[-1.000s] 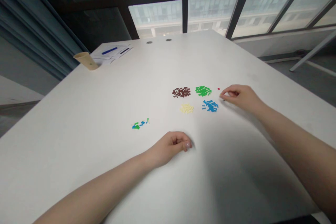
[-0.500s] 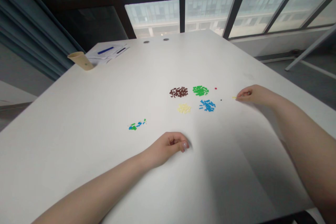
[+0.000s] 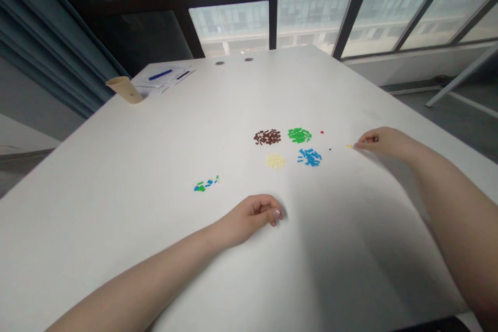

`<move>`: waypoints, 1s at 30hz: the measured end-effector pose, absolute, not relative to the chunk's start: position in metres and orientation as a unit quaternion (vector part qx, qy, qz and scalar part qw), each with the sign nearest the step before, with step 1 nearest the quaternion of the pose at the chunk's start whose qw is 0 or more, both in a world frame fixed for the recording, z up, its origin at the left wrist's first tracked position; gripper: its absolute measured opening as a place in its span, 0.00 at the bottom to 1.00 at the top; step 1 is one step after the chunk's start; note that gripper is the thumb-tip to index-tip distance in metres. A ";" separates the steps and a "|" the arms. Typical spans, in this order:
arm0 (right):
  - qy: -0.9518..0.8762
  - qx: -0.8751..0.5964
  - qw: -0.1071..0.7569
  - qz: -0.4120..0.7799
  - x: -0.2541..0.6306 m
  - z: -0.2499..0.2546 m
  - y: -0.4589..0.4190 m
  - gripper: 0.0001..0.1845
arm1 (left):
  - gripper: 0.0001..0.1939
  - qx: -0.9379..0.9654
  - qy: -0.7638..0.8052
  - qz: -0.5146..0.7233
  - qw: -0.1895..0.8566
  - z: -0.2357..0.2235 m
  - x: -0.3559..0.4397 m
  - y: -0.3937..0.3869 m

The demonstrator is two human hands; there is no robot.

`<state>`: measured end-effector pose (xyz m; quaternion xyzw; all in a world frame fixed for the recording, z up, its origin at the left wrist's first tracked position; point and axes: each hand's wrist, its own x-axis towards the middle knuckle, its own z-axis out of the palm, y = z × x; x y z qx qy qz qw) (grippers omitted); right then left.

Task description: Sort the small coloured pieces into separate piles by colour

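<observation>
My right hand point(image 3: 375, 140) is at the right of the white table, thumb and fingers pinched together at small yellow pieces point(image 3: 349, 146) that show just beyond the fingertips. How many pieces lie between the fingers is hidden. Closer to me, my left hand point(image 3: 261, 213) rests on the tabletop with its fingers curled and the thumb against them; nothing shows in it. Ahead of it lie separate piles of tiny flat pieces: brown point(image 3: 267, 137), green point(image 3: 299, 135), pale yellow point(image 3: 276, 161) and blue point(image 3: 310, 157). Left of these is a small mixed cluster point(image 3: 201, 187) of green and blue pieces.
A single red piece point(image 3: 322, 132) and a tiny black one point(image 3: 330, 149) lie between the piles and my right hand. At the far left of the table point(image 3: 233, 109), a beige cup point(image 3: 125, 90) leans near papers point(image 3: 171, 81) with a blue pen point(image 3: 160, 74).
The view has shifted slightly, so everything appears a little further right. Both hands keep nearly the same places, my right fingertips still at the yellow pieces.
</observation>
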<state>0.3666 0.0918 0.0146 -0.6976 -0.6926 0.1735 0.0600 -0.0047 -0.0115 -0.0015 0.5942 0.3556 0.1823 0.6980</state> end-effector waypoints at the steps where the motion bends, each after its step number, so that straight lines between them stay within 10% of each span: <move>1: -0.706 -0.684 0.079 0.165 0.356 0.018 0.088 0.14 | 0.10 0.605 0.350 0.170 0.695 0.001 -0.005 -0.012; 5: -0.789 -0.552 0.194 0.185 0.293 0.026 0.056 0.16 | 0.12 0.680 0.336 0.084 0.647 0.011 -0.007 -0.015; 10: -0.913 -0.304 0.048 0.268 0.216 0.021 -0.002 0.12 | 0.12 0.768 0.405 0.028 0.495 0.022 -0.019 -0.010; 16: -0.935 -0.249 0.004 0.254 0.200 0.005 -0.019 0.10 | 0.14 0.747 0.663 -0.004 0.050 0.035 -0.063 0.030; 30: -0.931 -0.255 0.021 0.261 0.203 -0.001 -0.016 0.10 | 0.11 0.729 0.673 -0.076 0.105 0.026 -0.085 0.056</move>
